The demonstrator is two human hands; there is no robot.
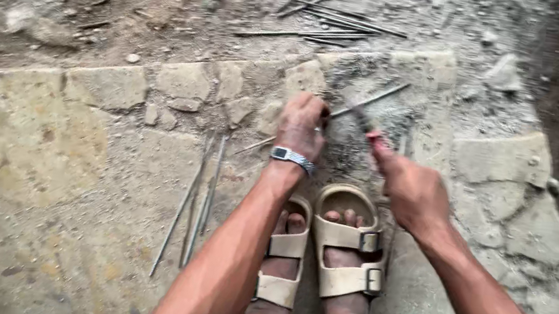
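Two feet in pale tan buckled sandals [325, 249] stand side by side on the cracked grey stone slab [74, 148], and every other place here is told from them. Just beyond the left sandal's toe, the left hand [301, 125], with a silver metal wristwatch [292, 157] on its wrist, presses down with the fingers curled together around one end of a thin grey metal rod [369, 100]. The rod slants up and away from the sandals toward the right, over a dusty grey patch of the slab. Just past the right sandal's toe and a little to its right, the right hand [411, 191] is closed around a red-handled tool [373, 136]; the tool is blurred, perhaps a file or small saw, and its dark end lies at or close to the rod, though contact cannot be made out. Left of the sandals, a few more thin grey rods [196, 196] lie loose on the slab, roughly parallel. Far beyond the sandals, past the slab's broken edge, a scatter of further thin rods [329, 24] rests on the brown dirt ground [170, 0].
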